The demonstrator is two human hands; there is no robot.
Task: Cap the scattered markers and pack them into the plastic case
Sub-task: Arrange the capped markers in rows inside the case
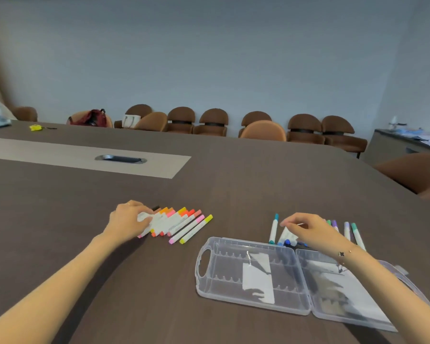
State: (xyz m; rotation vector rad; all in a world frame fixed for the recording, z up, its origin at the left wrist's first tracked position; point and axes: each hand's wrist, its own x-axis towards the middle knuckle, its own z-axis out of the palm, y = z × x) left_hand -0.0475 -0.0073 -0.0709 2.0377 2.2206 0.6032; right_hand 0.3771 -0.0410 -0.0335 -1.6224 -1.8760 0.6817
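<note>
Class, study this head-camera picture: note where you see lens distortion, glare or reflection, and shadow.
Head view: the wide lens bows the table edge and tilts the row of chairs; the open plastic case shows pale glare and dark reflections on its clear walls; a soft shadow lies under the left hand and its forearm; the right hand looks slightly soft.

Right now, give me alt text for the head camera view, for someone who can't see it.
A person's left hand rests on a row of warm-coloured markers on a brown table, while the right hand reaches over cool-coloured markers. An open, empty plastic case lies nearer the camera; chairs line the far wall.
</note>
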